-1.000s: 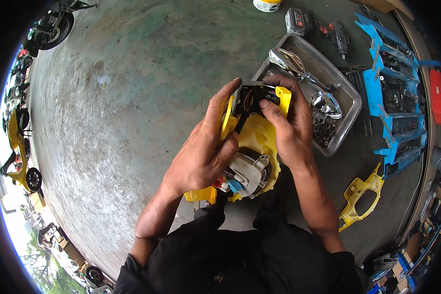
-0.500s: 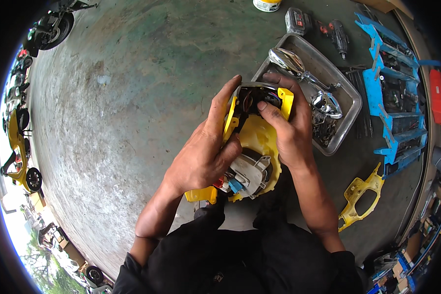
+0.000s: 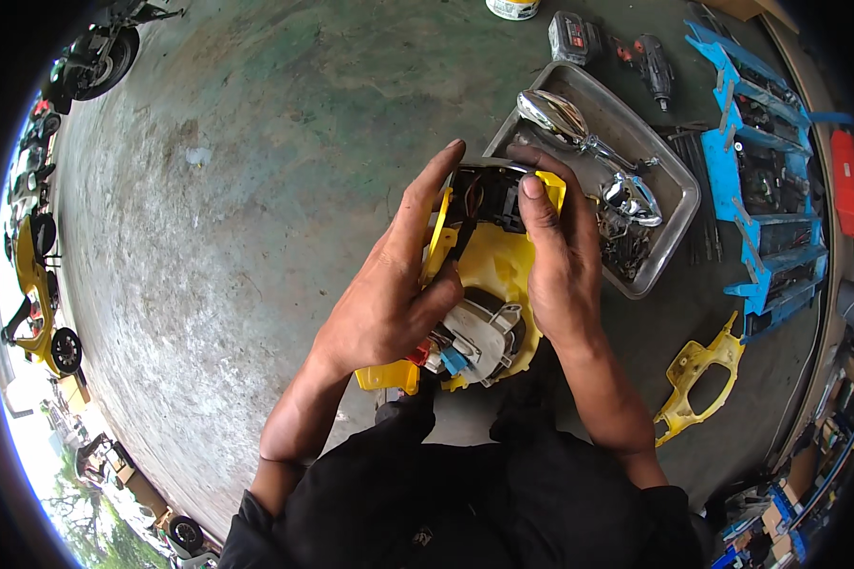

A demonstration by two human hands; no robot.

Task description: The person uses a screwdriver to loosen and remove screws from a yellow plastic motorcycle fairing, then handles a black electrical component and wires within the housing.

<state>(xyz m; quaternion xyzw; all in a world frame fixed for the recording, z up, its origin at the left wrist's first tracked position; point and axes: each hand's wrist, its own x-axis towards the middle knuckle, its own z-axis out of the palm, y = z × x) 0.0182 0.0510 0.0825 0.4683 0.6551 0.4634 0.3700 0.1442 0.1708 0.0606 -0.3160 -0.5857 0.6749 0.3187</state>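
Between my hands, above my legs, is a yellow plastic scooter handlebar cowl (image 3: pixel 503 254). A grey headlight housing (image 3: pixel 484 339) with a blue connector (image 3: pixel 454 361) sits in its lower part. Dark wiring and black fittings (image 3: pixel 505 204) fill the hollow at its upper end. My left hand (image 3: pixel 381 302) grips the left side, its index finger stretched along the edge and the thumb bent inward. Around the upper right side my right hand (image 3: pixel 565 261) is closed, thumb lying on the yellow rim and fingers behind it. Part of the cowl is hidden under both hands.
Right of my hands lies a metal tray (image 3: pixel 678 237) with chrome mirrors (image 3: pixel 552 114) and small hardware. Beyond it are a battery (image 3: pixel 573 38) and a power driver (image 3: pixel 653 71). A blue cantilever toolbox (image 3: pixel 731 175) and a yellow frame-shaped panel (image 3: pixel 676 410) lie further right.
My right thumb has moved from inside the hollow, near the wiring, out to the yellow right rim. The left hand keeps its hold and the cowl has barely shifted.
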